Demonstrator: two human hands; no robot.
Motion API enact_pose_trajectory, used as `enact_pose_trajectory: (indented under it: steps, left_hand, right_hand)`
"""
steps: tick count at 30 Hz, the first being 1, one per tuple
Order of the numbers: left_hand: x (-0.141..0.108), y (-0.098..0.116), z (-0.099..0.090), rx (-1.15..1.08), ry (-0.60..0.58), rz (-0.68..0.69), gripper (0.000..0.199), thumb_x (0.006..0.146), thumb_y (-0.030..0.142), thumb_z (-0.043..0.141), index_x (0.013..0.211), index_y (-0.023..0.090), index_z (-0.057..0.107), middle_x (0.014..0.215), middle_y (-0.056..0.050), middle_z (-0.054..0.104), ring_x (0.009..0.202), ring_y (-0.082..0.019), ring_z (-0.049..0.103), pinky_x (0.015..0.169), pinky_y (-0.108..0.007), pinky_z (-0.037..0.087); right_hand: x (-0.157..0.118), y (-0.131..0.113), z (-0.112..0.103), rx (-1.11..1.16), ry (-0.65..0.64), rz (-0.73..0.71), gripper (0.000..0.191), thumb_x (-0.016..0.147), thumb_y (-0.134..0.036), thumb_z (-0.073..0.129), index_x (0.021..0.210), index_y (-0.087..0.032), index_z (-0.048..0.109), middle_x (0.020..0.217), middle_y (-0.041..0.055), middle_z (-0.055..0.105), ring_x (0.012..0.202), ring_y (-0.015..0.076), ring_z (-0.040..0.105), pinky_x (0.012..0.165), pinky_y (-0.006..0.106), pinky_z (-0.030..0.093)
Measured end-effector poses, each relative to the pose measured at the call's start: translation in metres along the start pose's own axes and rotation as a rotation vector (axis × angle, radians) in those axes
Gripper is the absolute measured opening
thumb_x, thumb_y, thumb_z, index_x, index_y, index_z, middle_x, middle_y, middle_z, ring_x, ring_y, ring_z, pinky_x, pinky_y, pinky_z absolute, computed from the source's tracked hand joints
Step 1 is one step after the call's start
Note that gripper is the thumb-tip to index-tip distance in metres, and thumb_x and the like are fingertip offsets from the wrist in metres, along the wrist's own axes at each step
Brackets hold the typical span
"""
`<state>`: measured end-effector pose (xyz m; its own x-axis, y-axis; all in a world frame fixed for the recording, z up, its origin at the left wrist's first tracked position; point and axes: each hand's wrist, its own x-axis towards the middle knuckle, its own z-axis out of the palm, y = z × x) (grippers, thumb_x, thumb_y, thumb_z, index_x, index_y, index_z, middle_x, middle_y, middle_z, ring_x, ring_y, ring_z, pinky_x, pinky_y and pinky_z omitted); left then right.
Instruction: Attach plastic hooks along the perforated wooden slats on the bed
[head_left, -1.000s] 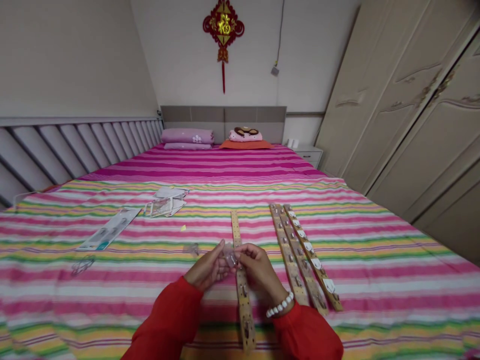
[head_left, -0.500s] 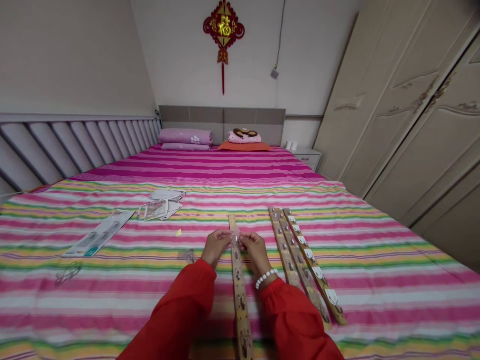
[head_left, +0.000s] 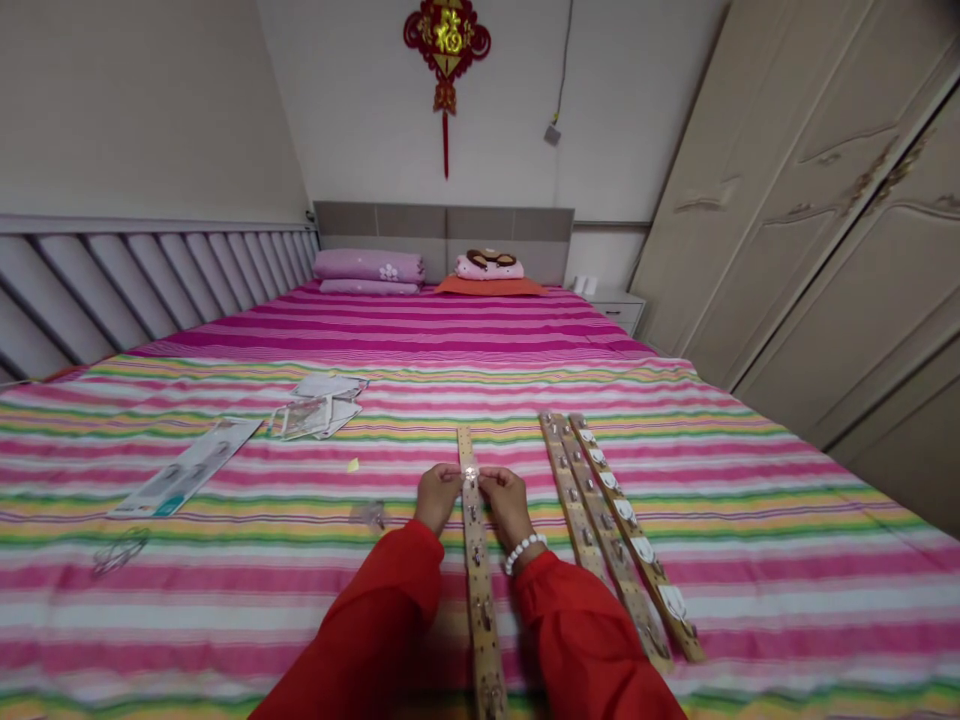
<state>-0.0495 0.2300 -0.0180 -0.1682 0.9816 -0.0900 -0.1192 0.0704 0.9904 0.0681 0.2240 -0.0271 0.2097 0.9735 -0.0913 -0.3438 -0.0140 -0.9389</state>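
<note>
A long wooden strip (head_left: 478,580) lies on the bed, pointing away from me, with several metal hooks on clear pads along it. Near its far end, a clear adhesive hook (head_left: 470,474) sits against the wood. My left hand (head_left: 438,497) pinches its left edge with thumb and fingertips. From the opposite side my right hand (head_left: 507,503), with a white bead bracelet (head_left: 526,552) at the wrist, pinches the right edge. Left of my left hand, another clear hook (head_left: 373,515) lies loose on the striped sheet (head_left: 247,620).
Three more strips lie to the right; the outermost strip (head_left: 637,540) carries white-backed hooks. On the left are a hook package (head_left: 187,468), a thin wire bundle (head_left: 121,551), a pile of packets (head_left: 321,405) and a small yellow scrap (head_left: 353,465).
The clear hook now lies flatter against the wooden strip, with both hands still at its edges. The whole view has shifted slightly.
</note>
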Motion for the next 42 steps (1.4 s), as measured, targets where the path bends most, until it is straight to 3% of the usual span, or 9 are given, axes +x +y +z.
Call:
enact_pose_trajectory:
  steps: [9, 15, 19, 24, 29, 35, 42]
  left_hand:
    - [0.004, -0.004, 0.001, 0.02, 0.015, 0.003, 0.014, 0.055, 0.018, 0.07, 0.067, 0.014, 0.065, 0.057, 0.0, 0.065, 0.055, -0.014, 0.06, 0.056, -0.024, 0.046]
    - [0.004, -0.008, 0.001, 0.022, 0.071, -0.017, 0.021, 0.052, 0.015, 0.073, 0.071, 0.013, 0.064, 0.056, 0.002, 0.061, 0.054, -0.011, 0.057, 0.055, -0.022, 0.045]
    - [0.002, -0.007, 0.001, 0.011, 0.108, -0.06, 0.03, 0.05, 0.009, 0.075, 0.077, 0.012, 0.063, 0.06, 0.003, 0.061, 0.057, -0.01, 0.058, 0.059, -0.021, 0.046]
    - [0.003, 0.0, 0.001, 0.027, 0.102, -0.167, 0.036, 0.049, 0.003, 0.074, 0.082, 0.011, 0.062, 0.06, 0.003, 0.061, 0.057, -0.011, 0.06, 0.061, -0.023, 0.048]
    - [0.007, 0.007, 0.0, 0.09, 0.081, -0.262, 0.042, 0.048, 0.003, 0.073, 0.089, 0.008, 0.063, 0.055, 0.002, 0.06, 0.054, -0.013, 0.059, 0.054, -0.023, 0.045]
    - [0.013, 0.007, 0.0, 0.158, 0.072, -0.308, 0.044, 0.048, 0.0, 0.07, 0.091, 0.009, 0.064, 0.048, 0.005, 0.056, 0.047, -0.01, 0.053, 0.047, -0.02, 0.041]
    - [0.018, 0.002, -0.002, 0.139, 0.022, -0.294, 0.035, 0.047, 0.002, 0.071, 0.081, 0.011, 0.066, 0.048, 0.004, 0.058, 0.046, -0.01, 0.054, 0.047, -0.02, 0.04]
  right_hand:
    - [0.008, 0.014, -0.002, -0.06, -0.005, -0.006, 0.016, 0.053, -0.024, 0.067, 0.066, -0.015, 0.066, 0.055, -0.0006, 0.065, 0.053, 0.0137, 0.057, 0.053, 0.025, 0.046]
    - [0.013, 0.023, -0.004, -0.096, -0.003, -0.019, 0.017, 0.054, -0.025, 0.067, 0.068, -0.015, 0.067, 0.056, -0.0003, 0.065, 0.054, 0.0141, 0.058, 0.054, 0.025, 0.047]
    - [0.013, 0.024, -0.005, -0.113, -0.01, -0.04, 0.029, 0.057, -0.024, 0.066, 0.084, -0.015, 0.07, 0.057, -0.0029, 0.064, 0.054, 0.0139, 0.058, 0.054, 0.025, 0.047]
    - [0.012, 0.021, -0.008, -0.295, -0.133, -0.113, 0.039, 0.068, -0.031, 0.061, 0.103, -0.019, 0.072, 0.09, 0.0044, 0.075, 0.084, 0.0222, 0.066, 0.074, 0.033, 0.054]
    - [0.018, 0.012, -0.009, -0.606, -0.233, -0.141, 0.039, 0.077, -0.029, 0.049, 0.109, -0.02, 0.071, 0.106, 0.0055, 0.073, 0.105, 0.0229, 0.063, 0.095, 0.036, 0.047]
    - [0.023, 0.004, -0.006, -0.665, -0.339, -0.095, 0.041, 0.075, -0.019, 0.047, 0.106, -0.02, 0.073, 0.102, 0.005, 0.074, 0.096, 0.0205, 0.067, 0.089, 0.031, 0.049]
    - [0.024, 0.003, -0.001, -0.544, -0.385, -0.049, 0.038, 0.065, -0.015, 0.053, 0.094, -0.023, 0.077, 0.088, 0.0032, 0.077, 0.084, 0.0214, 0.067, 0.083, 0.033, 0.051]
